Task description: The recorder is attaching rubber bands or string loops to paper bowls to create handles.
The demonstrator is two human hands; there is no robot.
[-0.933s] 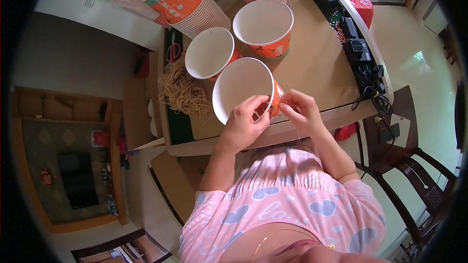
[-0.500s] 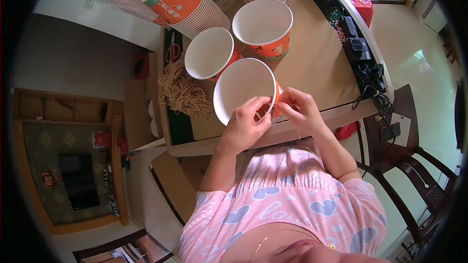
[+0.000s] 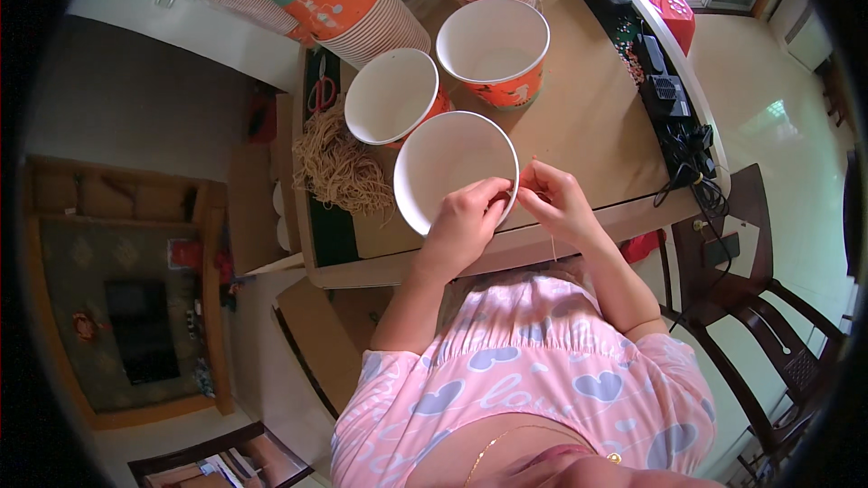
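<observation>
An orange paper bucket with a white inside [image 3: 448,167] stands near the table's front edge. My left hand [image 3: 470,217] grips its near rim, thumb inside. My right hand [image 3: 553,201] pinches a thin string at the rim's right side, and a strand [image 3: 552,244] hangs down from it. Two more open paper buckets stand behind it, one [image 3: 391,95] to the left and one [image 3: 493,41] to the right.
A heap of tan strings [image 3: 334,163] lies left of the buckets, red scissors [image 3: 320,95] behind it. Stacked buckets [image 3: 348,4] lie on their side at the back. Black cables and devices [image 3: 674,99] run along the table's right edge. A dark chair [image 3: 768,334] stands at right.
Both hands stay at the bucket's near rim; the fingers have shifted slightly around the string. The bucket has not moved.
</observation>
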